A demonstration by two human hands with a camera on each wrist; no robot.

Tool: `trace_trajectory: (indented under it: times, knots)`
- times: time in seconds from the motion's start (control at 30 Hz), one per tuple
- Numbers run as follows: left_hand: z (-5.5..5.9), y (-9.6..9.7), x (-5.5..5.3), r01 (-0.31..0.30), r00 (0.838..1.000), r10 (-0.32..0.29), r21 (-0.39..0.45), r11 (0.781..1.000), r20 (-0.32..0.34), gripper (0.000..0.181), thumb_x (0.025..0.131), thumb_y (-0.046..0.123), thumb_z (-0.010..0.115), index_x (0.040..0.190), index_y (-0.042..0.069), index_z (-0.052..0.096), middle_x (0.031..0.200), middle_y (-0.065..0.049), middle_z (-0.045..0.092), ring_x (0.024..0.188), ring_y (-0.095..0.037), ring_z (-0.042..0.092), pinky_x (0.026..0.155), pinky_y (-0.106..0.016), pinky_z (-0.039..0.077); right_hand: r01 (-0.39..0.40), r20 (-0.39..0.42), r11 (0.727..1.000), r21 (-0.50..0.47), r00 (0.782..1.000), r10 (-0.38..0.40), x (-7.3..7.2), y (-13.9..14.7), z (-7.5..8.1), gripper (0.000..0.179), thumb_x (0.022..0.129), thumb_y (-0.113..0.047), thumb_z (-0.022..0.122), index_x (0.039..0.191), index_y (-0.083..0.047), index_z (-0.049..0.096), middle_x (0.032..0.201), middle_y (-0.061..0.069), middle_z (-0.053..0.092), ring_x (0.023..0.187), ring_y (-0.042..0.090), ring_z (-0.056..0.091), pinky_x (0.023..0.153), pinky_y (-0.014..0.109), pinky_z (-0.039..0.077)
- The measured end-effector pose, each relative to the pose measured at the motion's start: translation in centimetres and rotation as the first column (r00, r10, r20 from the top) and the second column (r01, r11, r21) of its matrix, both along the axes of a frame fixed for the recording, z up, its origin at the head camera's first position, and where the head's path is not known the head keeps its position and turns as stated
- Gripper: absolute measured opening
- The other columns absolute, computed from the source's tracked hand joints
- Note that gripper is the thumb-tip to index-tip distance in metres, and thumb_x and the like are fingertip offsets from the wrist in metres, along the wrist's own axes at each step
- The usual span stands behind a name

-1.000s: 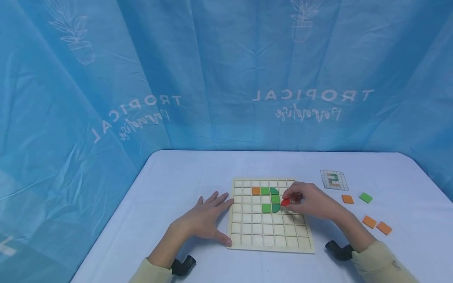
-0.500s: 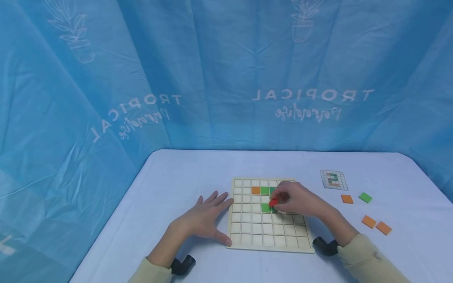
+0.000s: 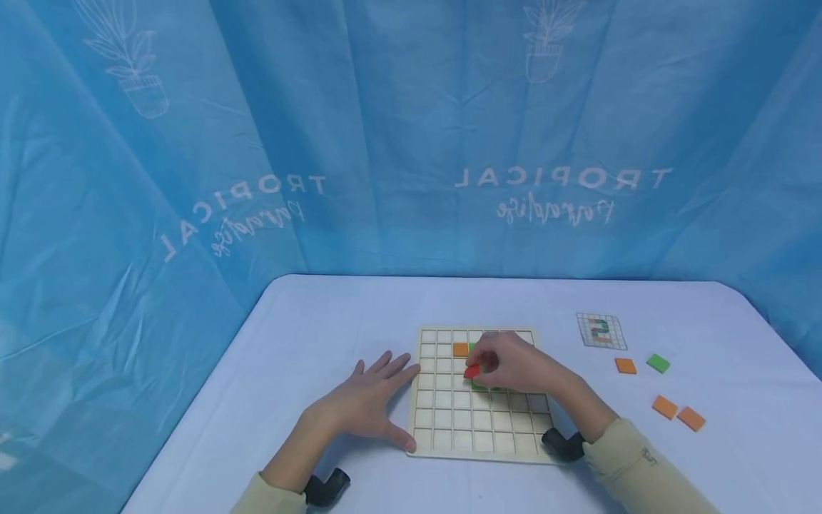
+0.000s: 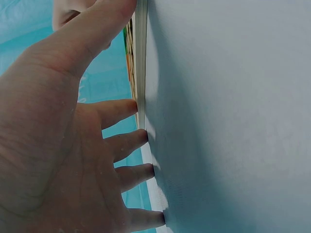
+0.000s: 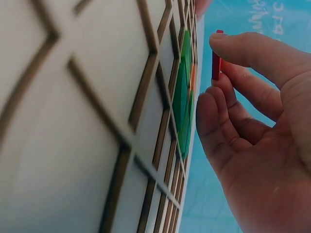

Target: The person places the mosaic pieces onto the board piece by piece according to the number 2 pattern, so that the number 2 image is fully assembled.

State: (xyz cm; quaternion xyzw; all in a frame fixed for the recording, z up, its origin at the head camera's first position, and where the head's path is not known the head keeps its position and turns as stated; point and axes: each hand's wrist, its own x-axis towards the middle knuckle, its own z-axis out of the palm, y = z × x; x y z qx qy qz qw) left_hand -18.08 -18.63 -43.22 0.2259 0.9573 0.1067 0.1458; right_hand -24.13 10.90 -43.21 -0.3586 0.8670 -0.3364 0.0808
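Note:
My right hand pinches a small red tile between thumb and fingers over the middle of the pale wooden grid board. In the right wrist view the red tile is held edge-on, apart from the board. Beneath that hand, green tiles sit in the grid, mostly hidden in the head view. An orange tile lies in a far cell, left of them. My left hand is spread flat on the table, its thumb and index fingertip at the board's left edge.
Right of the board lie several loose tiles: an orange tile, a green tile and a pair of orange tiles. Behind them is a pattern card showing a 2-like shape. A blue printed curtain hangs behind the white table.
My right hand has carried the red tile leftward across the board, from right of the green tiles to over their left end. The left hand keeps its place at the board's edge.

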Motion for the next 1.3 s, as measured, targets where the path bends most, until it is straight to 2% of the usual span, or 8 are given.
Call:
trace_trajectory:
  times: [0.23,0.73,1.07,1.3]
  knots:
    - [0.1,0.0,-0.1,0.001,1.000,-0.001,-0.012,1.000,-0.003,0.122,0.051,0.088,0.063,0.152,0.030,0.028,0.159,0.002,0.017,0.145,-0.029,0.007,0.108,-0.066,0.009,-0.020,-0.028,0.999,0.029,0.999,0.021,0.0,-1.1,0.0,0.014,0.081,-0.022,0.078,0.093,-0.023,0.071,0.085,-0.009,0.060,0.073,0.008,0.055,0.065,0.027,0.050]
    - [0.0,0.1,0.0,-0.004,1.000,0.004,-0.004,1.000,0.005,0.123,0.050,0.088,0.064,0.153,0.029,0.028,0.159,0.002,0.018,0.145,-0.029,0.007,0.108,-0.066,0.009,-0.003,0.017,0.990,0.140,1.000,0.001,0.0,-2.1,-0.4,0.015,0.079,-0.021,0.079,0.091,-0.024,0.071,0.085,-0.011,0.059,0.075,0.007,0.056,0.068,0.025,0.050]
    - [-0.3,0.0,0.1,-0.008,1.000,0.008,-0.005,1.000,0.010,0.124,0.049,0.090,0.062,0.152,0.030,0.028,0.159,0.002,0.018,0.145,-0.029,0.007,0.107,-0.067,0.009,0.011,0.051,0.991,0.134,0.999,-0.018,0.3,-2.2,-0.7,0.018,0.079,-0.023,0.080,0.095,-0.024,0.072,0.086,-0.012,0.059,0.077,0.005,0.057,0.071,0.025,0.050]
    - [-0.2,0.2,-0.2,-0.008,1.000,0.008,-0.004,1.000,0.001,0.124,0.049,0.089,0.062,0.152,0.030,0.028,0.159,0.002,0.018,0.145,-0.029,0.007,0.108,-0.066,0.008,0.008,0.018,0.989,0.149,1.000,-0.011,0.0,-2.0,-0.4,0.020,0.078,-0.024,0.081,0.096,-0.023,0.073,0.086,-0.013,0.059,0.076,0.005,0.057,0.071,0.025,0.050]
